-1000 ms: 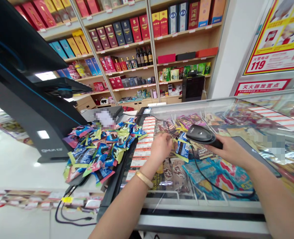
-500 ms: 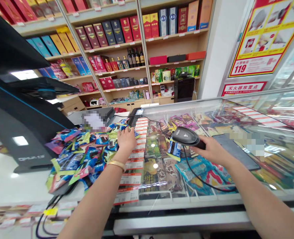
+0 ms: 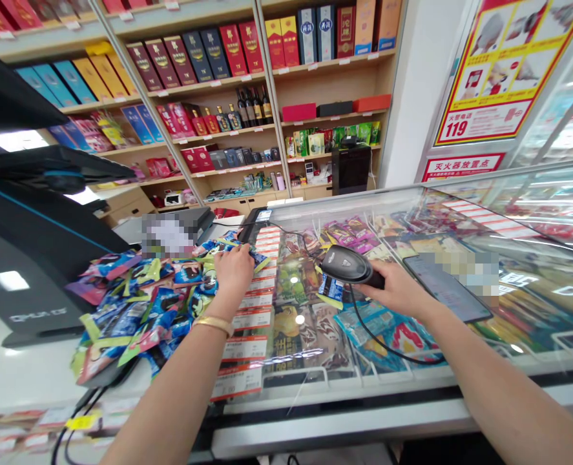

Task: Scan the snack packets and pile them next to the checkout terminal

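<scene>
My right hand (image 3: 400,289) is wrapped round the handle of a black barcode scanner (image 3: 346,263), whose cable curves down over the glass. Below the scanner head lies a small blue and yellow snack packet (image 3: 331,290), partly covered. On the left, my left hand (image 3: 235,270) has its fingers bent over a snack packet (image 3: 261,261) at the right edge of a pile of snack packets (image 3: 145,303); its fingertips are partly hidden. The pile is blue, green and pink and lies on the counter.
A dark phone (image 3: 446,287) lies on the glass freezer top (image 3: 286,407), right of my right hand. Price labels (image 3: 240,349) line the glass on the left. A dark checkout terminal (image 3: 29,271) stands left of the pile. Behind are shelves of boxes (image 3: 208,55).
The whole view has shifted slightly, so things sit further left in the picture. Both hands keep nearly the same places over the packets and the glass, and the scanner stays in my right hand.
</scene>
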### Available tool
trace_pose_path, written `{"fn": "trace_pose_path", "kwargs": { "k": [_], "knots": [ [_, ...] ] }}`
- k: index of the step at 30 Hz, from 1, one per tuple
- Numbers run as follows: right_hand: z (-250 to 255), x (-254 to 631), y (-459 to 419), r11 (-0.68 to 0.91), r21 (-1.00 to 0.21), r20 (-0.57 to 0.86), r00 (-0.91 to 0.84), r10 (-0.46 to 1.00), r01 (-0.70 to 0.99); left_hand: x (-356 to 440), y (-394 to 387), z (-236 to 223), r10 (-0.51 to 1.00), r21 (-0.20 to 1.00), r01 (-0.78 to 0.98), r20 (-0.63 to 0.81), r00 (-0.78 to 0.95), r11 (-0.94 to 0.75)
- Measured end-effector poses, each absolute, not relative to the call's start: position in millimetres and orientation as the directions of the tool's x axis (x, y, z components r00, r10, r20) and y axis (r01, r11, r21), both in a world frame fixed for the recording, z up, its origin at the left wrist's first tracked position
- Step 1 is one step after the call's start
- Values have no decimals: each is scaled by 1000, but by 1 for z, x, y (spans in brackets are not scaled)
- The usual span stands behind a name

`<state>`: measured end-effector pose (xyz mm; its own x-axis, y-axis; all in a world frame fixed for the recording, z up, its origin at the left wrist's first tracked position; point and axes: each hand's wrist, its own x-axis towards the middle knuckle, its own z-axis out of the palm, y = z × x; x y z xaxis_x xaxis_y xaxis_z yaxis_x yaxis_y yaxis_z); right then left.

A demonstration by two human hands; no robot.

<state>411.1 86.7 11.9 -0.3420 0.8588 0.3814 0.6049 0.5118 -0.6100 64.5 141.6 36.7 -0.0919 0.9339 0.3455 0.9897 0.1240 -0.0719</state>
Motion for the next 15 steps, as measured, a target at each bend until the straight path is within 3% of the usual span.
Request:
{"fn": "trace_pose_path", "kwargs": {
  "k": [2, 5, 7, 8, 9, 11, 15],
  "knots": [
    [12, 410, 86, 514, -612, 381, -345, 857, 601, 66, 142, 42, 903, 87, 989, 404, -147, 122],
    [13, 410, 85, 520, -619, 382, -353, 854, 588, 74, 139, 48, 840, 528, 846, 426, -336, 71],
    [14, 410, 84, 529, -634, 393, -355, 848, 564, 84, 132, 49, 839, 847, 532, 289, -461, 1],
    [15, 409, 83, 535, -644, 402, -354, 845, 547, 91, 128, 48, 862, 947, 320, 183, -472, -26],
    [16, 409, 82, 542, -655, 411, -354, 840, 527, 98, 123, 47, 893, 994, 104, 75, -444, -32],
    [17, 408, 80, 553, -674, 424, -357, 832, 490, 112, 111, 41, 945, 977, -211, -69, -319, 0],
    [17, 405, 78, 576, -683, 440, -376, 815, 449, 137, 92, 25, 973, 876, -479, -153, -171, 54]
  ]
}}
